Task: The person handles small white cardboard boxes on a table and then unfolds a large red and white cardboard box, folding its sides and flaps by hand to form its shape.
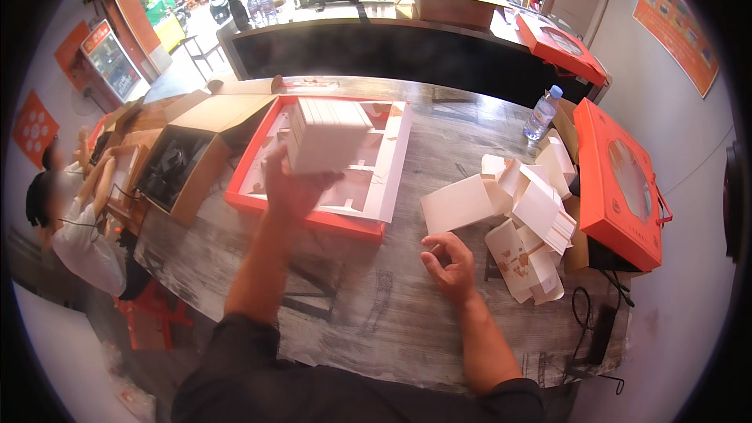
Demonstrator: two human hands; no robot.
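My left hand (294, 192), a little blurred, is at the lower left corner of a pale folded cardboard insert (329, 137) with a ridged top and appears to grip it. The insert is over a shallow red box (313, 223) with a white inner rim and white dividers, and it hides part of the inside. Over the grey wood-grain table, my right hand (450, 266) is empty, its fingers loosely curled and the thumb apart. It is nearest to a heap of white folded cardboard inserts (536, 204), some with brown stains.
Right of the heap stands a red carry box (619, 184) with an oval window, near a water bottle (542, 115) and a black cable (580, 309). At left, an open brown carton (184, 172) holds dark items. Another person (86, 243) sits beyond it.
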